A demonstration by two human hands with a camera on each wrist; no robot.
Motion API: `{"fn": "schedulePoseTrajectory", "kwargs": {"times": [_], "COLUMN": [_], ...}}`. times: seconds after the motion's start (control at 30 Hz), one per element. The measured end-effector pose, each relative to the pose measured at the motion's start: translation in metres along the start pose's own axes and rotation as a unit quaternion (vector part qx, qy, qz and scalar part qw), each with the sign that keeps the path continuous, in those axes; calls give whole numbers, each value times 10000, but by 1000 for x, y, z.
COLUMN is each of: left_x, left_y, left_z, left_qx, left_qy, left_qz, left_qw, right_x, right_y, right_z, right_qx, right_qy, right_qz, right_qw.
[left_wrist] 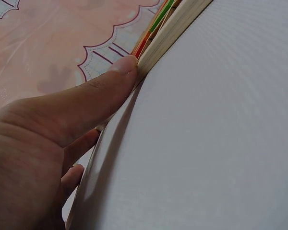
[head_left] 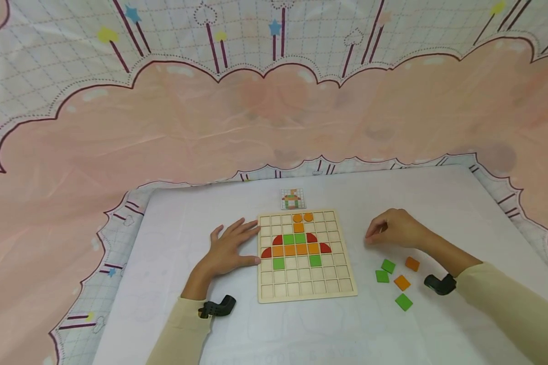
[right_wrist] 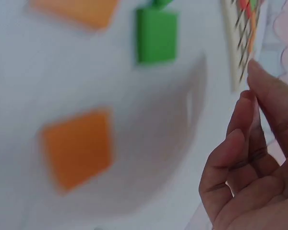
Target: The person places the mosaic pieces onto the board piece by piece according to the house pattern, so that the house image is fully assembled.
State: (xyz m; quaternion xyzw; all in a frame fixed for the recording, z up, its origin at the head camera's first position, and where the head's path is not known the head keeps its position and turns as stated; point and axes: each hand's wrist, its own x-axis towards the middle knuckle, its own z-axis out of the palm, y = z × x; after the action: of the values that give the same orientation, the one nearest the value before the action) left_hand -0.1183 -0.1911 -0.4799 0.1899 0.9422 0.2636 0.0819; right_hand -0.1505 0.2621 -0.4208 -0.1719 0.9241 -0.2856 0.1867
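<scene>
A wooden grid board point(head_left: 286, 291) lies on the white table with red, orange and green pieces in its cells. My left hand point(head_left: 230, 251) rests at its left edge, fingers spread, thumb and fingertips touching the rim. The left wrist view shows the thumb point(left_wrist: 105, 81) pressed on the board's side. To the right of the board, my right hand point(head_left: 399, 228) hovers above the table with loosely bent fingers. The right wrist view shows no piece between its thumb and index finger. Below that hand lie several loose squares, among them a green square point(head_left: 404, 302) and an orange square point(head_left: 412, 263).
A small pattern card point(head_left: 293, 198) lies just beyond the board's top edge. Black wrist cameras sit on both wrists. A pink and white patterned cloth point(head_left: 255, 121) hangs behind the white tabletop point(head_left: 187, 218).
</scene>
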Motion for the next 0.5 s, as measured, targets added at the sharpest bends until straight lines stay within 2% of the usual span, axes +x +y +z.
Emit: {"fn": "schedulePoseTrajectory", "kwargs": {"times": [0.5], "left_x": [0], "left_y": [-2], "left_z": [2], "left_qx": [-28], "left_qy": [-3], "left_qz": [10], "left_qw": [10000], "right_x": [-36], "right_y": [71], "right_z": [-34], "right_qx": [-181], "right_qy": [51], "right_qz": [708], "right_qw": [9973]}}
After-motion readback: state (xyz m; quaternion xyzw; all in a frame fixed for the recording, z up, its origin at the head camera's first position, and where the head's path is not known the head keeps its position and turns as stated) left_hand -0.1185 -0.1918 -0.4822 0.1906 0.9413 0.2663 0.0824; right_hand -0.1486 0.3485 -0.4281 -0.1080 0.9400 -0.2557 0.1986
